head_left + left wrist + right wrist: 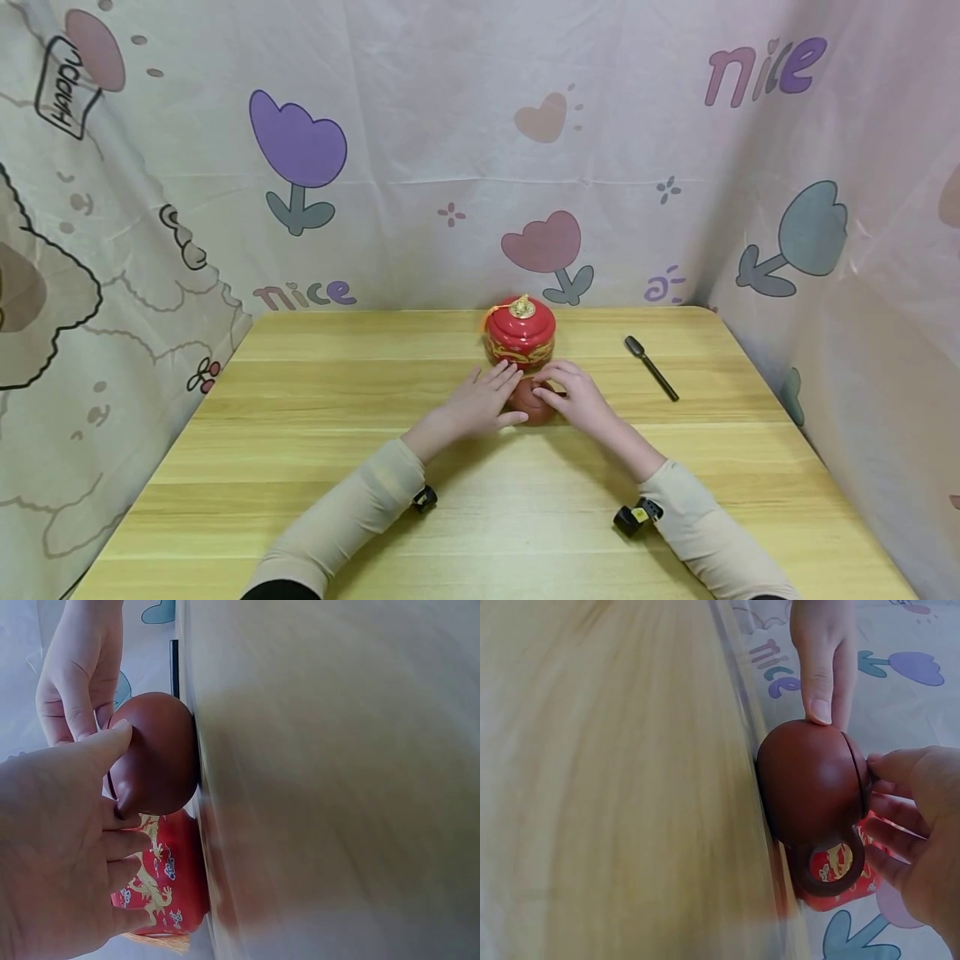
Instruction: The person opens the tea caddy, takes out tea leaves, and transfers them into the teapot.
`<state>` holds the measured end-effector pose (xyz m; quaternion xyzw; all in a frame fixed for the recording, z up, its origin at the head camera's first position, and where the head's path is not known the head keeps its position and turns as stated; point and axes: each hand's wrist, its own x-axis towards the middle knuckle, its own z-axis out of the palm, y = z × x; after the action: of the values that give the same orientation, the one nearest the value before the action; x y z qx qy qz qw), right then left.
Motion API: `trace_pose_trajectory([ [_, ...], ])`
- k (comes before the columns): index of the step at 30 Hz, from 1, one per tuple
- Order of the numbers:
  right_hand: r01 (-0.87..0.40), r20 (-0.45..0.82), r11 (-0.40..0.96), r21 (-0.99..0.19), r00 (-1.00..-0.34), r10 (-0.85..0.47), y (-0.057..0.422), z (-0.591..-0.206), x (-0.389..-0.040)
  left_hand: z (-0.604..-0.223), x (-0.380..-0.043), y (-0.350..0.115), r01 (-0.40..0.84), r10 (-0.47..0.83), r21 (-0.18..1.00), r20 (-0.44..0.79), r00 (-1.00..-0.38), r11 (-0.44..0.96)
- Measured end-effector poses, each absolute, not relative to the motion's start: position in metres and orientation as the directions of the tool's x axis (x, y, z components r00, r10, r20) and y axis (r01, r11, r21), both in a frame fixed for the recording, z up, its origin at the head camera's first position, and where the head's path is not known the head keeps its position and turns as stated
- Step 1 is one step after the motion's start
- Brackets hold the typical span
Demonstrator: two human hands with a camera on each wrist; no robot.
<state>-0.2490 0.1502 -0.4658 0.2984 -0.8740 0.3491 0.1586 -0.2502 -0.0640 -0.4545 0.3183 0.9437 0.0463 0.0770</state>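
Observation:
A small reddish-brown clay teapot stands on the table between both hands. My left hand lies along its left side, fingers fairly straight near the spout and the thumb touching the body. From the other side my right hand pinches the knob on top of the teapot lid, which sits on the pot with a thin dark line at the seam. The looped handle points to the right, below the right hand's fingers.
Just behind the teapot stands a red lidded jar with gold dragon decoration and a tassel. A black spoon-like utensil lies to the right on the wooden table. Printed curtains hang behind and beside the table.

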Motion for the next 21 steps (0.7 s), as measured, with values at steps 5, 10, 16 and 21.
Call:
trace_pose_trajectory([
  [5,-0.64,0.498,0.58,-0.504,-0.764,-0.411,0.1501,-0.465,-0.2481,-0.4567,-0.2508,-0.0644,0.596,0.609,0.134,-0.104,-0.786,0.792],
  [10,-0.655,0.522,0.584,-0.479,-0.748,-0.411,0.1502,-0.4623,-0.2462,-0.458,-0.2515,-0.0644,0.597,0.61,0.13,-0.102,-0.786,0.791],
  [16,-0.664,0.553,0.62,-0.419,-0.728,-0.405,0.1517,-0.4596,-0.2449,-0.459,-0.2519,-0.0643,0.588,0.6,0.122,-0.107,-0.793,0.799],
  [21,-0.709,0.624,0.624,-0.327,-0.658,-0.42,0.1534,-0.4579,-0.2448,-0.457,-0.2509,-0.0636,0.585,0.599,0.133,-0.109,-0.793,0.8],
])
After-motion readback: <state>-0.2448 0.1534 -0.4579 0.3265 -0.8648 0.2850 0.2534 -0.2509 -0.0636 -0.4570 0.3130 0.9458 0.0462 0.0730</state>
